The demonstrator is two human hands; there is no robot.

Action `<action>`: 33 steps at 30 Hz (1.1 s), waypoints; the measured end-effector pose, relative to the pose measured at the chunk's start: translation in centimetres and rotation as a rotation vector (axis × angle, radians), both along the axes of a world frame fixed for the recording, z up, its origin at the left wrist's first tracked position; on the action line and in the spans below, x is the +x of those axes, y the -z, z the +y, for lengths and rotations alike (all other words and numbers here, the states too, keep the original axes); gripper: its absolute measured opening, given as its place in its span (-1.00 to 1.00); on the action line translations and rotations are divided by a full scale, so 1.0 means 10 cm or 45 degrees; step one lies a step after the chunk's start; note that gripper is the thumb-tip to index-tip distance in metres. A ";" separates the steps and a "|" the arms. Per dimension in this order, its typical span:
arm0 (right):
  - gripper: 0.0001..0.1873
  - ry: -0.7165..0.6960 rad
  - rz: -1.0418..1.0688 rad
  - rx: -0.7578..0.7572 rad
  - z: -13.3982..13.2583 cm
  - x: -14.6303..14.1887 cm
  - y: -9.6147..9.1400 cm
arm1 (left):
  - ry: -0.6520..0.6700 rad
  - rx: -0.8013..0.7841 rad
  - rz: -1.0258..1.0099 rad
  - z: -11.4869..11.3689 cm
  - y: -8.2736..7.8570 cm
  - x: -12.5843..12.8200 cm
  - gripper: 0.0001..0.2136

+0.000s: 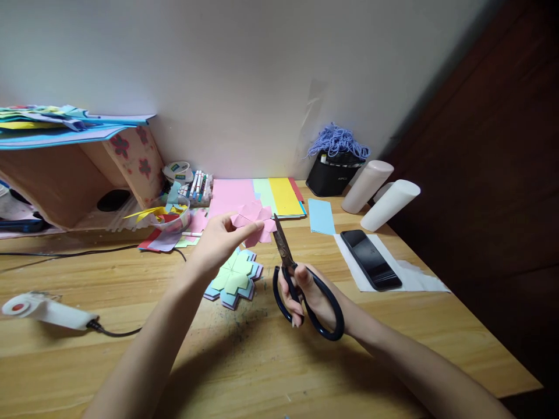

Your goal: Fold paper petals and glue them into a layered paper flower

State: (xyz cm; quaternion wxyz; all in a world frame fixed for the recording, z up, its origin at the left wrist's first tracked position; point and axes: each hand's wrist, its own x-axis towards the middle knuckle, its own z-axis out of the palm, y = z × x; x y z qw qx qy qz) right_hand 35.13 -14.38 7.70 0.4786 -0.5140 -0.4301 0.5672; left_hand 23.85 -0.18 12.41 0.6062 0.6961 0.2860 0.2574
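Note:
My left hand [218,240] pinches a pink folded paper shape [255,221] and holds it up above the wooden table [262,361]. My right hand [305,294] grips black-handled scissors [297,279], fingers through the loops, with the blade tips at the pink paper's lower right edge. Below the pink shape, a stack of cut paper flower shapes [236,278] in green, blue and purple lies on the table.
Coloured paper sheets [262,196] lie by the wall, with markers [198,185], a tape roll [177,170] and a bowl of scraps [172,216]. A phone [370,259] rests on white paper at right, near two white cylinders [379,192] and a black holder [332,173]. A glue gun [41,308] lies left.

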 end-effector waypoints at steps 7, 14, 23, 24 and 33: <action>-0.31 0.070 -0.107 0.012 0.01 0.02 0.00 | -0.114 0.049 0.010 -0.04 0.03 0.02 -0.76; -0.30 0.059 -0.092 -0.010 0.03 0.03 0.00 | -0.133 0.064 0.000 -0.05 0.05 0.03 -0.76; -0.33 0.156 -0.177 -0.028 0.05 0.02 -0.04 | -0.189 0.079 0.013 -0.03 0.10 0.06 -0.74; -0.32 0.171 -0.192 -0.027 0.06 0.02 -0.03 | -0.195 0.066 0.005 -0.02 0.11 0.06 -0.74; -0.37 0.289 -0.220 -0.055 0.16 0.03 0.08 | -0.217 -0.134 -0.106 0.09 0.35 0.14 -0.75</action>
